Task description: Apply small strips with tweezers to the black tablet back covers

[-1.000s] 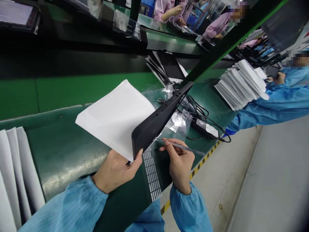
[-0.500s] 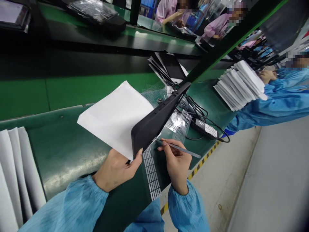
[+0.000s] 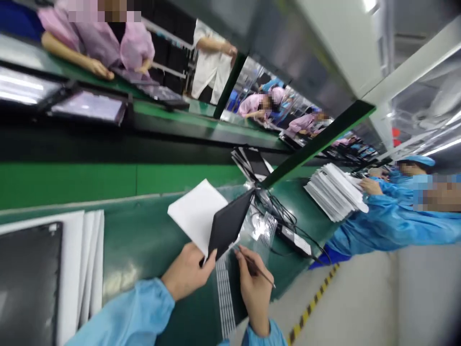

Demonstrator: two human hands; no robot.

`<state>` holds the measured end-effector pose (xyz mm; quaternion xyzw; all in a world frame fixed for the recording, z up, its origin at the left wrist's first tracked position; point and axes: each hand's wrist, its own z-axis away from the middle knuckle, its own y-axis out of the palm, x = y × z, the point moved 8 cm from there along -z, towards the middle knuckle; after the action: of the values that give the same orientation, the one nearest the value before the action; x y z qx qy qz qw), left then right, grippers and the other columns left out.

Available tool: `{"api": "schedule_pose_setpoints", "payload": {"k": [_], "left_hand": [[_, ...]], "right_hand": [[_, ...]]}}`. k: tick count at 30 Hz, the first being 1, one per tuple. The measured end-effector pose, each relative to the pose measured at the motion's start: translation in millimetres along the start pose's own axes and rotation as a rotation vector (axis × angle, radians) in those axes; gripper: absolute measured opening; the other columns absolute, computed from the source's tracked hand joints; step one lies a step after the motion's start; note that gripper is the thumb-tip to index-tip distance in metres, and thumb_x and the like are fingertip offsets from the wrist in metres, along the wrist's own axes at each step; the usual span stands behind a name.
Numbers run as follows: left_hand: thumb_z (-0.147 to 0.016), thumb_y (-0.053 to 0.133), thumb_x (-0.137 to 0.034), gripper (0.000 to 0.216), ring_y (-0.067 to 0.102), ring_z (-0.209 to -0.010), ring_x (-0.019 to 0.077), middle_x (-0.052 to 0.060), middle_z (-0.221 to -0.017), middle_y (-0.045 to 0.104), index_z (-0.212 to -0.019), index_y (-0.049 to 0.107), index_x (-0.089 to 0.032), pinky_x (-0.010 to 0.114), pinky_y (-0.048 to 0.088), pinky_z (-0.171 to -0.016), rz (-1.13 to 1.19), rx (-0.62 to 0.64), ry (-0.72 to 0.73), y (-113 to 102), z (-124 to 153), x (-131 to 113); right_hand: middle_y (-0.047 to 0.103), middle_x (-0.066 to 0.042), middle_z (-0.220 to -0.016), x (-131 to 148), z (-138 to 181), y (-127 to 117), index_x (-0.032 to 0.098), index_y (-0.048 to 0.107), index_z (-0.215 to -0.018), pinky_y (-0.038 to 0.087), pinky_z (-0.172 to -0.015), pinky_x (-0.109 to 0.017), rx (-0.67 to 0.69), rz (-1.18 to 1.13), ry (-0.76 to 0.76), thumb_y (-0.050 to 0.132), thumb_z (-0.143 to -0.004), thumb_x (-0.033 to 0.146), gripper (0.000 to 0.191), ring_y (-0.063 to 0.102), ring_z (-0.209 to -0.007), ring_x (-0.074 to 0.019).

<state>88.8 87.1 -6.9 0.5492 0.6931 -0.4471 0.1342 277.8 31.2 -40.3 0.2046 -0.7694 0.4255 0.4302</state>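
My left hand (image 3: 187, 271) grips the near corner of a black tablet-like device (image 3: 228, 223), holding it tilted up on edge over a white sheet (image 3: 196, 211). My right hand (image 3: 254, 286) pinches thin grey tweezers (image 3: 257, 270), their tip close to the device's lower edge. Under both hands lies a strip of small white labels (image 3: 225, 300) on the green belt (image 3: 144, 240).
A black power adapter (image 3: 293, 240) with tangled cable lies right of the device. White foam sheets (image 3: 86, 269) and a dark panel (image 3: 27, 283) sit at left. A co-worker in blue (image 3: 389, 226) handles a stack of white sheets (image 3: 334, 192). People in pink work across the line.
The head camera has tilted up and pulled back, so the far side of the line shows. Both hands keep their grips; the tweezers stay at the device's edge.
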Motion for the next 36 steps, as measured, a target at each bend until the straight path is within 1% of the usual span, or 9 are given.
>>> {"api": "schedule_pose_setpoints", "payload": {"k": [4,9,14,17,20,25,31,33,36], "left_hand": [[-0.082,0.053,-0.016,0.015,0.065,-0.066,0.0163,0.002,-0.064,0.065,-0.070,0.061,-0.017,0.027,0.052,-0.072,0.062,0.024,-0.035,-8.5,-18.2,8.4],[-0.082,0.053,-0.017,0.024,0.054,-0.052,0.0129,-0.003,-0.050,0.051,-0.058,0.050,-0.019,0.026,0.047,-0.063,0.089,0.039,-0.081,-4.4,-14.9,13.5],[-0.082,0.054,-0.018,0.034,0.041,-0.044,0.0091,-0.006,-0.046,0.038,-0.052,0.037,-0.020,0.024,0.036,-0.050,0.073,0.012,-0.128,-6.8,-15.3,19.4],[-0.082,0.054,-0.019,0.037,0.037,-0.043,0.0082,-0.006,-0.046,0.034,-0.051,0.033,-0.020,0.025,0.030,-0.047,0.070,0.018,-0.160,-7.7,-17.1,22.6],[-0.081,0.055,-0.021,0.040,0.032,-0.040,0.0072,-0.007,-0.045,0.030,-0.050,0.030,-0.020,0.025,0.027,-0.046,0.086,0.028,-0.175,-7.0,-17.8,22.9],[-0.082,0.055,-0.027,0.042,0.034,-0.041,0.0081,-0.006,-0.043,0.032,-0.048,0.031,-0.020,0.026,0.027,-0.045,0.055,0.062,-0.210,-4.8,-16.6,24.8],[-0.083,0.052,-0.032,0.035,0.045,-0.046,0.0110,-0.002,-0.047,0.047,-0.052,0.046,-0.018,0.026,0.035,-0.049,0.023,0.091,-0.248,-5.9,-16.3,27.7],[-0.083,0.052,-0.032,0.035,0.045,-0.046,0.0110,-0.002,-0.047,0.048,-0.052,0.046,-0.017,0.026,0.036,-0.049,0.017,0.091,-0.238,-6.2,-16.2,27.0],[-0.083,0.052,-0.032,0.037,0.043,-0.044,0.0100,-0.004,-0.045,0.044,-0.050,0.042,-0.018,0.025,0.034,-0.048,0.015,0.083,-0.212,-6.3,-16.6,24.5]], "right_hand": [[0.071,-0.010,-0.096,14.4,-10.9,5.2,0.015,0.066,-0.093,0.056,-0.079,-0.037,-0.057,-0.100,0.034,0.064,-0.080,0.031,0.021,0.070,-0.082,-0.0225],[0.071,-0.009,-0.095,11.8,-10.4,8.7,0.015,0.065,-0.090,0.055,-0.080,-0.037,0.001,-0.168,0.114,0.067,-0.079,0.027,0.016,0.069,-0.082,-0.0205],[0.071,-0.008,-0.087,7.9,-11.7,-1.9,0.014,0.064,-0.090,0.057,-0.068,-0.033,-0.110,-0.219,0.161,0.067,-0.080,0.028,0.018,0.067,-0.068,-0.0165],[0.072,-0.007,-0.088,4.6,-8.3,-0.7,0.017,0.056,-0.092,0.057,-0.061,-0.032,-0.071,-0.359,0.196,0.070,-0.077,0.026,0.022,0.068,-0.064,-0.0167],[0.073,-0.004,-0.084,3.3,-0.6,4.7,0.022,0.043,-0.094,0.057,-0.052,-0.029,0.028,-0.499,0.239,0.070,-0.077,0.021,0.032,0.068,-0.060,-0.0165],[0.072,-0.004,-0.084,10.3,5.5,16.7,0.022,0.041,-0.085,0.058,-0.051,-0.028,0.192,-0.531,0.263,0.069,-0.078,0.022,0.029,0.069,-0.063,-0.0172],[0.070,-0.004,-0.085,10.6,4.8,20.6,0.021,0.043,-0.082,0.058,-0.051,-0.028,0.245,-0.527,0.288,0.069,-0.079,0.028,0.027,0.069,-0.067,-0.0172],[0.069,-0.004,-0.086,9.9,5.4,20.9,0.021,0.043,-0.081,0.059,-0.053,-0.029,0.266,-0.517,0.288,0.068,-0.080,0.029,0.026,0.069,-0.068,-0.0174],[0.070,-0.004,-0.085,10.6,5.1,20.3,0.021,0.043,-0.080,0.059,-0.055,-0.030,0.280,-0.514,0.280,0.067,-0.080,0.030,0.026,0.069,-0.067,-0.0172]]}}
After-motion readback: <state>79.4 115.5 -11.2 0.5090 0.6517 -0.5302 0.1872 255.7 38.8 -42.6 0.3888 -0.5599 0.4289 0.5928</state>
